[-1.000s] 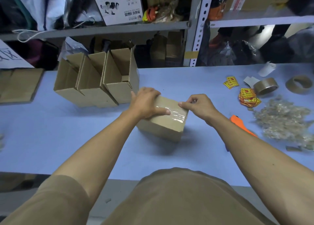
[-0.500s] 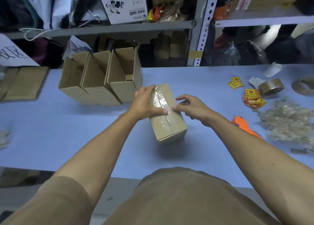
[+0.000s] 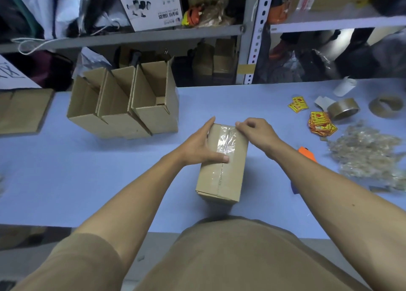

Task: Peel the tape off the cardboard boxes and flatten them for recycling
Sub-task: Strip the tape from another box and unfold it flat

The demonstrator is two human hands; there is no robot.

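A small brown cardboard box (image 3: 230,176) lies lengthwise on the blue table (image 3: 109,176), its long side pointing away from me. Clear tape (image 3: 227,142) runs along its top seam. My left hand (image 3: 197,148) grips the box's left side, thumb laid across the top onto the seam. My right hand (image 3: 254,132) is at the far right corner of the box, fingertips pinching at the far end of the tape.
Three open cardboard boxes (image 3: 125,108) stand at the back left, flat cardboard (image 3: 22,110) beyond them. To the right lie an orange cutter (image 3: 307,154), a heap of peeled tape (image 3: 364,152), yellow stickers (image 3: 320,123) and two tape rolls (image 3: 342,108). Cluttered shelves rise behind the table.
The box has been turned from crosswise to lengthwise and pulled a little closer to me. My right hand moved from the tape's middle to its far end.
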